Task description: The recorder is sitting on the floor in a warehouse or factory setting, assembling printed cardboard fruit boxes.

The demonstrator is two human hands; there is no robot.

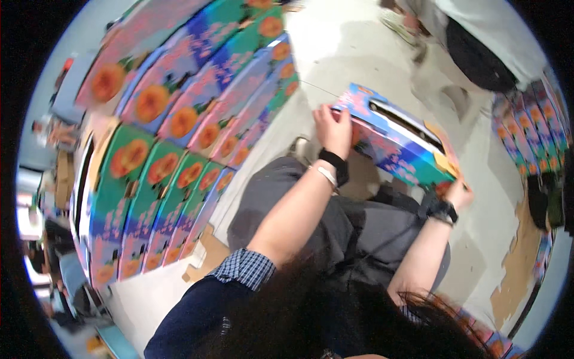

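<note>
A colourful printed cardboard box (397, 146), blue and pink with a slot handle on its top, is held over my lap. My left hand (332, 128) grips its far left end, with a black band and a white band on that wrist. At the lower right corner of the box my right hand (459, 192) holds on, a dark watch on its wrist. My grey-trousered legs (335, 221) lie under the box.
Several matching boxes with orange flower prints stand in stacked rows at the left (179, 149). More of them line the right edge (532, 128). Another person's legs and shoes (454, 36) are at the top right. Flat brown cardboard (526, 245) lies on the pale floor.
</note>
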